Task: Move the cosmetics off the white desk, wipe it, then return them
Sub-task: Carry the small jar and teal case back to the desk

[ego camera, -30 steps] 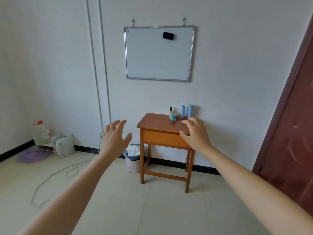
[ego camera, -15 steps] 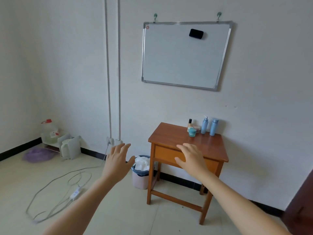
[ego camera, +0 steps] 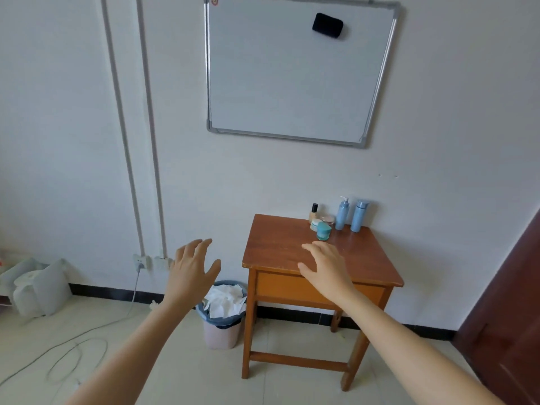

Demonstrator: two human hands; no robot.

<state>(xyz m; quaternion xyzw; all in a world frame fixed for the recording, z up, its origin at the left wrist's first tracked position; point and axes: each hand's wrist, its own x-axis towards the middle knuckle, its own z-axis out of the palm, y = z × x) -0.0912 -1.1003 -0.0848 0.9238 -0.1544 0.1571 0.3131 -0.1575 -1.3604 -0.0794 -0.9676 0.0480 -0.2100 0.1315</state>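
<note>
A small brown wooden desk (ego camera: 280, 252) stands against the white wall. At its back right are the cosmetics: a foundation bottle with a black cap (ego camera: 313, 213), a teal jar (ego camera: 323, 231), a pale jar (ego camera: 315, 224), a flat compact (ego camera: 328, 219), a blue pump bottle (ego camera: 342, 213) and a blue capped bottle (ego camera: 359, 216). My left hand (ego camera: 191, 268) is raised, fingers spread, left of the desk and holding nothing. My right hand (ego camera: 325, 270) is held out in front of the desk's front edge, fingers relaxed and empty; whether it touches the desk I cannot tell.
A bin (ego camera: 223, 314) lined with a blue bag and full of white tissue stands left of the desk. A whiteboard (ego camera: 292, 71) with a black eraser (ego camera: 327, 25) hangs above. A cable (ego camera: 73, 346) loops on the floor left; a dark red door (ego camera: 508, 317) is at right.
The desk and whiteboard have grown larger and shifted right in view as I came closer. Both hands stay raised and empty.
</note>
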